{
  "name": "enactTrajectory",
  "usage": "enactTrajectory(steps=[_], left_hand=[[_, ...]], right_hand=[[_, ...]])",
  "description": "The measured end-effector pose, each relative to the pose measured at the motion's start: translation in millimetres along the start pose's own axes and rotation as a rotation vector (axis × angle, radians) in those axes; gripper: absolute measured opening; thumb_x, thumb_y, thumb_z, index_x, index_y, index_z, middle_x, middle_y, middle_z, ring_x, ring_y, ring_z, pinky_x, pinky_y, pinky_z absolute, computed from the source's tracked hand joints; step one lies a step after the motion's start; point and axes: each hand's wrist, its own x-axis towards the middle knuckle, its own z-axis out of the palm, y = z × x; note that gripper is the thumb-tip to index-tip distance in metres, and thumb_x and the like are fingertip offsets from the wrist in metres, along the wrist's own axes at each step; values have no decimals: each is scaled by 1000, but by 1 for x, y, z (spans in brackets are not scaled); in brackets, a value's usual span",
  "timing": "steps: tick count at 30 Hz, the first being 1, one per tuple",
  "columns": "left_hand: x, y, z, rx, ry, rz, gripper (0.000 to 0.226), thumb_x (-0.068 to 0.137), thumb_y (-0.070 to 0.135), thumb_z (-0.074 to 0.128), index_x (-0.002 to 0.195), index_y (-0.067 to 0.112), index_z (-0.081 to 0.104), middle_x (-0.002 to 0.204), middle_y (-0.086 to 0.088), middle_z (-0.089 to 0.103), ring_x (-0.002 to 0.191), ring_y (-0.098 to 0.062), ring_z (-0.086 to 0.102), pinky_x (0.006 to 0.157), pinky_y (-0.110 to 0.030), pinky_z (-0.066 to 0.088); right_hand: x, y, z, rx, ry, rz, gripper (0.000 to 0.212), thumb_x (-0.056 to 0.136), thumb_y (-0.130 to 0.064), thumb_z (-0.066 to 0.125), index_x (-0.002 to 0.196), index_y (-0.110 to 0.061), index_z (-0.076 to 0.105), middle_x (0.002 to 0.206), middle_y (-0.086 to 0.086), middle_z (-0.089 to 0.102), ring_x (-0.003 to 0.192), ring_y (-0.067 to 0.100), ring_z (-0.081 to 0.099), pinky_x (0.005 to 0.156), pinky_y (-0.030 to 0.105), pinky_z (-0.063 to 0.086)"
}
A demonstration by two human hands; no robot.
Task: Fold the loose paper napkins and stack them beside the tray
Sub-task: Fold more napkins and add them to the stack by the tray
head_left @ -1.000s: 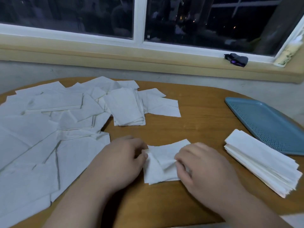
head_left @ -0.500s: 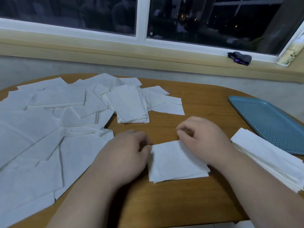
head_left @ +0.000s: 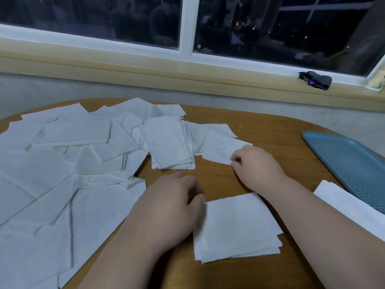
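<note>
Wooden surface (head_left: 270,126) under a dark window (head_left: 270,28), tray (head_left: 343,161) at 3 o'clock. Your right hand (head_left: 258,167) left the folded napkin (head_left: 235,226) and pinches a loose napkin (head_left: 218,152) at 12; left hand (head_left: 170,209) touches the fold, grip unclear.

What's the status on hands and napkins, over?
Right hand pinches a loose white paper napkin. Left hand at edge of folded white square napkin, grip unclear. Folded stack beside blue perforated tray. Right forearm between napkin and stack.
</note>
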Motion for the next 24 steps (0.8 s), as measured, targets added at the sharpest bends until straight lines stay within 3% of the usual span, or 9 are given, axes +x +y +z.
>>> enactTrajectory(steps=[6,11,15,17,19,22,24], left_hand=[[-5,6,1,11,-8,23,13,93,46,52,96,40,64,97,20,57,97,3,52,85,-30,50],[-13,12,-2,15,-2,36,12,93,46,53,94,40,63,96,20,58,94,2,53,82,-29,50],[-19,13,-5,8,-2,47,10,93,44,54,96,40,63,100,23,58,99,3,54,84,-27,49],[-24,14,-5,1,-7,59,23,92,45,57,115,43,58,115,28,54,110,4,53,91,-26,48],[-30,15,-2,0,-13,101,51,89,48,62,136,47,42,128,34,41,122,6,44,96,-19,41],[-42,23,1,69,-57,247,74,82,54,70,143,51,28,136,37,26,130,12,25,96,-6,25],[-48,28,5,133,-85,339,72,81,56,70,142,52,32,137,37,24,131,15,18,98,-3,20]], right_hand=[[-27,13,-1,-8,63,37,23,102,-25,46,104,-26,68,101,-6,62,92,16,57,83,36,51],[-57,11,-32,238,201,111,13,101,-29,52,97,-31,65,97,-14,58,81,5,53,63,23,46],[-111,6,-53,303,281,51,11,99,-30,57,96,-37,66,96,-21,60,88,1,53,69,20,44],[-139,7,-52,296,279,-4,12,97,-32,57,96,-37,68,97,-23,61,91,0,53,74,21,44],[-163,8,-45,240,269,-82,14,96,-31,56,96,-36,69,95,-24,61,91,0,53,74,21,45],[-188,8,-34,221,251,-173,15,96,-31,54,92,-37,67,90,-26,59,88,0,55,73,18,48],[-197,8,-32,259,254,-198,16,93,-35,49,89,-37,64,89,-26,58,87,0,55,72,17,48]])
